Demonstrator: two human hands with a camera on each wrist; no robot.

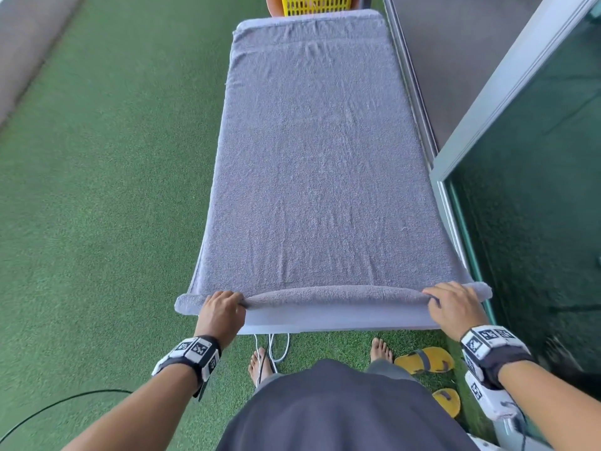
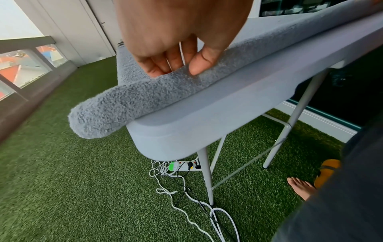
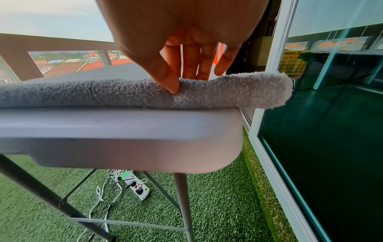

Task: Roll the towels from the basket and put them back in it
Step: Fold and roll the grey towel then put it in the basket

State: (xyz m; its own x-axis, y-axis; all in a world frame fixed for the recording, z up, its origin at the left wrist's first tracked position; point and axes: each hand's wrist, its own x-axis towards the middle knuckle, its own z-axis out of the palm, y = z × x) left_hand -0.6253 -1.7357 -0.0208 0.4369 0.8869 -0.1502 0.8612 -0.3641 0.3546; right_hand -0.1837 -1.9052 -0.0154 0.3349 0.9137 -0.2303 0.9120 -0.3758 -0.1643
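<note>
A long grey towel [image 1: 315, 151] lies flat along a narrow white folding table [image 1: 338, 319]. Its near end is turned over into a thin roll [image 1: 335, 296] at the table's front edge. My left hand [image 1: 224, 309] pinches the roll near its left end, thumb in front and fingers behind, as the left wrist view shows on the roll [image 2: 132, 99]. My right hand [image 1: 453, 304] pinches the roll near its right end, thumb pressed into the roll [image 3: 207, 95]. A yellow basket [image 1: 315, 4] stands beyond the table's far end.
Green artificial turf [image 1: 107, 196] covers the floor. A glass sliding door with a metal frame [image 1: 507, 92] runs along the right of the table. Under the table lie a power strip [image 2: 184, 166] and white cables. Yellow sandals [image 1: 426, 359] sit by my bare feet.
</note>
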